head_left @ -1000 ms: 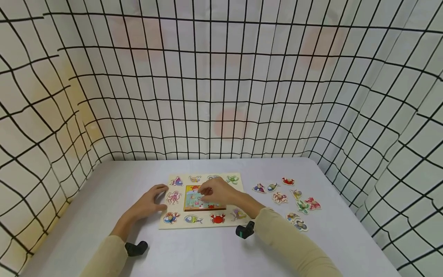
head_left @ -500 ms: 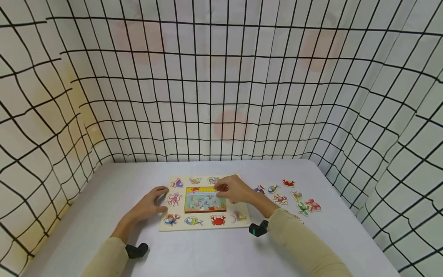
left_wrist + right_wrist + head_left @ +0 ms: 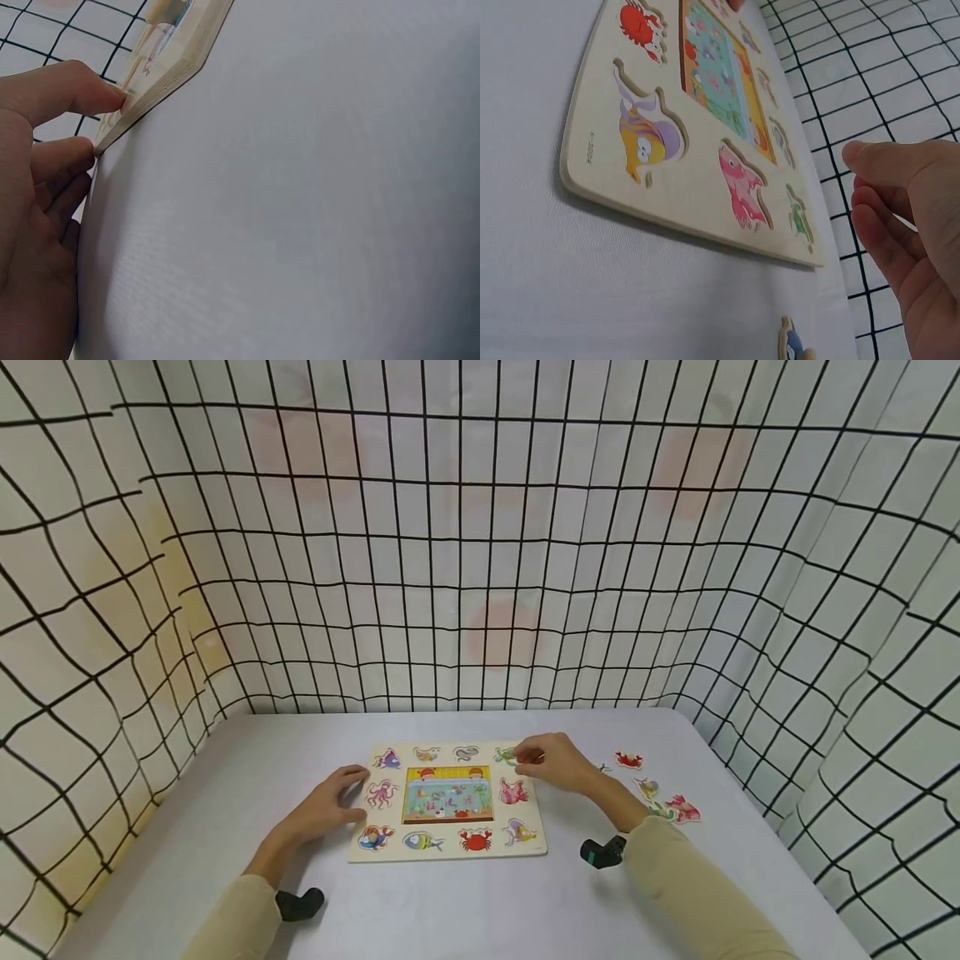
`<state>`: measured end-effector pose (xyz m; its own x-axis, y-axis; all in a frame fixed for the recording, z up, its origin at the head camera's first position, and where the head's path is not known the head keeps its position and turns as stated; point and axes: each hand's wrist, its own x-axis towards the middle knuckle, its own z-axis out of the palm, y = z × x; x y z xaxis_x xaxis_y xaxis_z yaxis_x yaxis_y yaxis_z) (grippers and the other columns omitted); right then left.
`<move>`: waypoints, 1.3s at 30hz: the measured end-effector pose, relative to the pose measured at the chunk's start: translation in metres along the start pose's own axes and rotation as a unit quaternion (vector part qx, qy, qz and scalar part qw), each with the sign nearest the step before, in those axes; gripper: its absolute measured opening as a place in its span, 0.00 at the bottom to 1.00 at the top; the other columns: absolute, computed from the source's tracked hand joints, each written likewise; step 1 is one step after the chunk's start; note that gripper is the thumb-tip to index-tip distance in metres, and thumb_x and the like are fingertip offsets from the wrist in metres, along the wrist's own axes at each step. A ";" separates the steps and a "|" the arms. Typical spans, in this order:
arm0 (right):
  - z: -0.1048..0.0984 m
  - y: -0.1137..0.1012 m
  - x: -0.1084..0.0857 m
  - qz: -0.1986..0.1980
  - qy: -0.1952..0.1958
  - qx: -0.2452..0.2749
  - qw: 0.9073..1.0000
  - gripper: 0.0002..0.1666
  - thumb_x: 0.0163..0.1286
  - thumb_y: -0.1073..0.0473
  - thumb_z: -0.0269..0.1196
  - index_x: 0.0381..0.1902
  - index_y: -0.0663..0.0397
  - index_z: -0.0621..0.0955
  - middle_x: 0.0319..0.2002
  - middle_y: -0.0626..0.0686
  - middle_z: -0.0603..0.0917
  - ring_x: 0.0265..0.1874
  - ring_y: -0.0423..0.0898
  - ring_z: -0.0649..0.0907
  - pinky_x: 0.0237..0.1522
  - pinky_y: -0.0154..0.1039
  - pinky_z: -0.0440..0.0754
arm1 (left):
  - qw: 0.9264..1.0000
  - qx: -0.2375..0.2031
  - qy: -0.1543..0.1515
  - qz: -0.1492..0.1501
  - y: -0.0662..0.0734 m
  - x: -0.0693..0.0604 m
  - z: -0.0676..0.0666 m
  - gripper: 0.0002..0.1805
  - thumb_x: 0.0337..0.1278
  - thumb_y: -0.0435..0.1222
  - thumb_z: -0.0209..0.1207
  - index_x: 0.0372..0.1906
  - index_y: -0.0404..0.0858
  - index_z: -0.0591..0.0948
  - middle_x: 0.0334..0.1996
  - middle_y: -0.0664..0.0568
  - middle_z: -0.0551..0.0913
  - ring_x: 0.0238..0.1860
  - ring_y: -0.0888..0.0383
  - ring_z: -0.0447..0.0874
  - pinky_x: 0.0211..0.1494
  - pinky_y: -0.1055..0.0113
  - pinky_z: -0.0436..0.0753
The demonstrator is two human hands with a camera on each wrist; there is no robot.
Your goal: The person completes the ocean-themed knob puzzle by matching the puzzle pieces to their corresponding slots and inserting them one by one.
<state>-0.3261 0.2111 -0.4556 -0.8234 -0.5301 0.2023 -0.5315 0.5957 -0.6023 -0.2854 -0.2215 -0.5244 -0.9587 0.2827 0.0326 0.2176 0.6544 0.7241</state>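
Note:
A pale wooden puzzle board [image 3: 497, 852] lies on the white table, with sea-creature recesses around a central aquarium picture [image 3: 450, 797]. My left hand [image 3: 322, 806] rests against its left edge, thumb and fingers spread; in the left wrist view the left hand [image 3: 37, 187] touches the rim with a fingertip. A knobbed hermit crab piece [image 3: 375, 837] sits in the lower left recess. My right hand [image 3: 558, 762] hovers by the upper right corner, near the turtle recess [image 3: 506, 756]. In the right wrist view the right hand [image 3: 922, 217] has loosely bent fingers and holds nothing visible.
Loose pieces lie right of the board: a red crab [image 3: 629, 760], a pink fish piece [image 3: 683, 809] and others partly hidden behind the right arm. A blue knobbed piece [image 3: 791, 341] shows in the right wrist view. Black-gridded white walls [image 3: 480, 568] enclose the table's back and sides.
My right hand has moved right, from over the central picture to the board's upper right corner, uncovering the picture and the pink fish recess. The left hand has stayed at the left edge.

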 end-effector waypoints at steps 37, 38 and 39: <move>-0.052 0.044 -0.151 0.099 0.041 -0.030 0.994 0.12 0.68 0.58 0.73 0.47 0.58 0.88 0.37 0.41 0.85 0.36 0.39 0.83 0.41 0.32 0.86 | 1.000 -0.005 -0.010 -0.006 0.000 0.000 -0.001 0.44 0.56 0.37 0.71 0.76 0.29 0.67 0.76 0.35 0.61 0.78 0.31 0.50 0.75 0.32 0.52; -0.052 0.046 -0.155 0.096 0.040 -0.030 0.994 0.12 0.68 0.58 0.73 0.46 0.58 0.88 0.37 0.41 0.85 0.36 0.39 0.83 0.40 0.33 0.86 | 1.000 -0.006 -0.010 -0.008 0.000 0.000 -0.001 0.44 0.56 0.37 0.71 0.76 0.29 0.67 0.76 0.35 0.61 0.78 0.31 0.50 0.75 0.32 0.52; -0.051 0.048 -0.158 0.096 0.039 -0.031 0.994 0.12 0.68 0.58 0.73 0.46 0.58 0.88 0.36 0.41 0.85 0.35 0.38 0.83 0.39 0.33 0.86 | 1.000 -0.005 -0.011 -0.009 -0.001 0.000 -0.001 0.44 0.56 0.37 0.71 0.76 0.30 0.67 0.77 0.36 0.61 0.78 0.31 0.49 0.75 0.32 0.52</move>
<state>-0.2316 0.3546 -0.4769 -0.9222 -0.3566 0.1497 -0.3731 0.7181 -0.5875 -0.2855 -0.2225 -0.5246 -0.9585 0.2850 0.0044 0.1976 0.6534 0.7308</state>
